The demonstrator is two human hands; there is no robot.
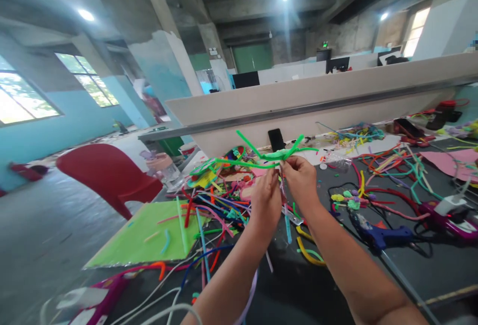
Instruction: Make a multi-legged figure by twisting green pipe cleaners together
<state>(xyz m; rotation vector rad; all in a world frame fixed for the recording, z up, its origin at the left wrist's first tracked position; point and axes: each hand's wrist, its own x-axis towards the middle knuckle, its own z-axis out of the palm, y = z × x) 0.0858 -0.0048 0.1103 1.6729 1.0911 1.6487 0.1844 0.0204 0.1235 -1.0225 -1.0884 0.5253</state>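
Observation:
Both hands meet over the dark table, holding up a shape of bent green pipe cleaners (pixel 246 164) whose ends stick out left, right and upward. My left hand (pixel 266 200) is closed below the shape, its fingertips at the underside. With thumb and fingers pinched, my right hand (pixel 299 178) grips it near the middle. A paler green patch (pixel 278 155) shows at its centre. What lies between the fingertips is partly hidden. A light blue strip (pixel 288 228) hangs or lies below the hands; I cannot tell which.
Pipe cleaners litter the table beside a green sheet (pixel 138 235). A blue glue gun (pixel 388 235) and a purple power strip (pixel 453 220) with cables lie right. A phone (pixel 276 140) leans at the back against the white divider (pixel 317 86). A red chair (pixel 108 173) stands left.

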